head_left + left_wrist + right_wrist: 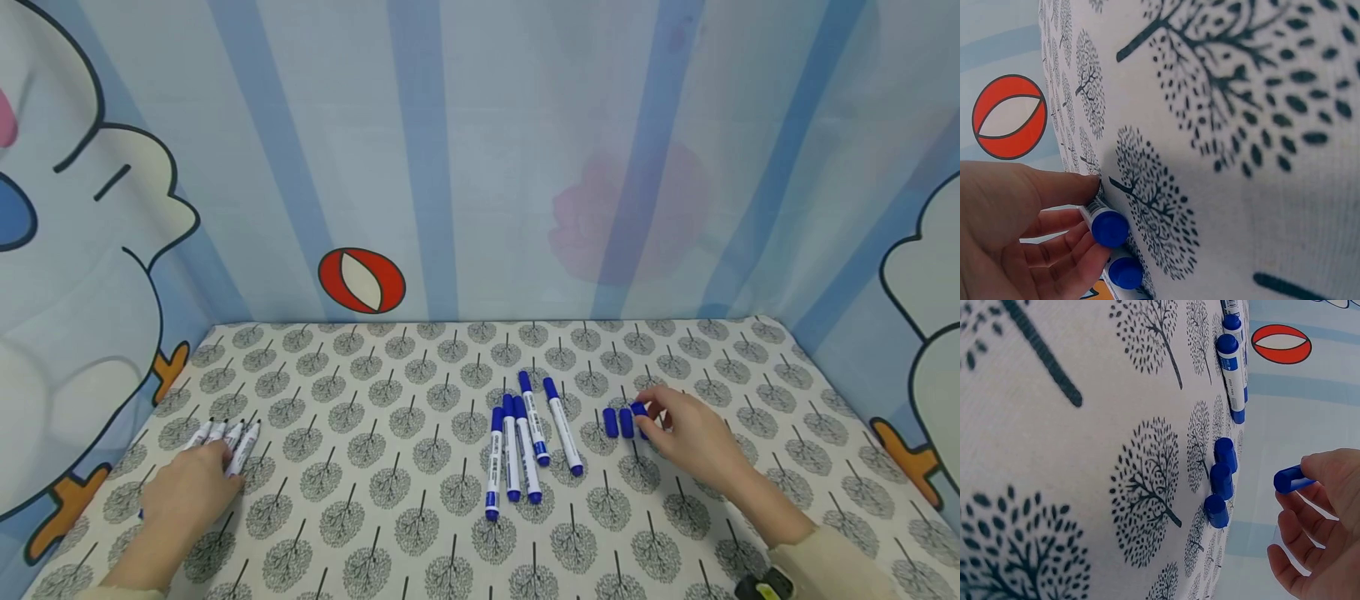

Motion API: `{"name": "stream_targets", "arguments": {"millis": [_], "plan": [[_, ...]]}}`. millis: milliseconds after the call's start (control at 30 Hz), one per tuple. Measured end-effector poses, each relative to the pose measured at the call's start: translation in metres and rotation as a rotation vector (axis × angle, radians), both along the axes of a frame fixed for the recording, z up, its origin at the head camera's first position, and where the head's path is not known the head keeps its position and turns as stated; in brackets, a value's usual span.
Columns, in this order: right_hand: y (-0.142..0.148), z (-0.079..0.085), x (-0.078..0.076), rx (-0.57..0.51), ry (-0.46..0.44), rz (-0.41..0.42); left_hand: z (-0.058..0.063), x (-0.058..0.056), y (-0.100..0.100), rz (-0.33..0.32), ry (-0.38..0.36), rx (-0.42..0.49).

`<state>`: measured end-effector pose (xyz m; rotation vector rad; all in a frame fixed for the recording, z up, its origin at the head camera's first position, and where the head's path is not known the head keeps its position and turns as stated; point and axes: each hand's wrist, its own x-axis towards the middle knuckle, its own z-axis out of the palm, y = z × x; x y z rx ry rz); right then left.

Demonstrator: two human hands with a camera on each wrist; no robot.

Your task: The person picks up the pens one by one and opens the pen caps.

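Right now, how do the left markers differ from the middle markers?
Left markers are uncapped, dark tips showing; middle markers have blue caps on.
Left markers are partly covered by the left grip; middle markers lie untouched.
Four left markers show; middle markers number five.
Shared: white barrels, blue rear ends.

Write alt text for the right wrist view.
A right hand pinches a blue cap near three more caps lying in a row on a tree-patterned cloth. Past the row lie white markers with blue ends; a red-and-white ball is pictured on the pale blue backdrop.
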<state>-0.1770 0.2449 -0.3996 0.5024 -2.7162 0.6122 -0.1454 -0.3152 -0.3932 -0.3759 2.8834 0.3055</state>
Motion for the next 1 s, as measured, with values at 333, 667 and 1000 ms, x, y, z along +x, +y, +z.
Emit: {"name": "stream_targets", "arguments": {"millis": [333,667,1000], "plan": [[-0.0003,0.0004,-0.0006,-0.001,-0.016,-0.002,0.0030,0.0002,0.0016,-0.001,-0.006,-0.011],[-0.0001,-0.0016,0.0000,0.000,-0.023,-0.003,0.0015,-0.0010,0.0003,-0.010,-0.001,-0.016],[0.0000,-0.0019,0.0003,0.004,-0.039,-0.010,0.0017,-0.0008,0.0001,-0.004,0.009,-0.017]]}}
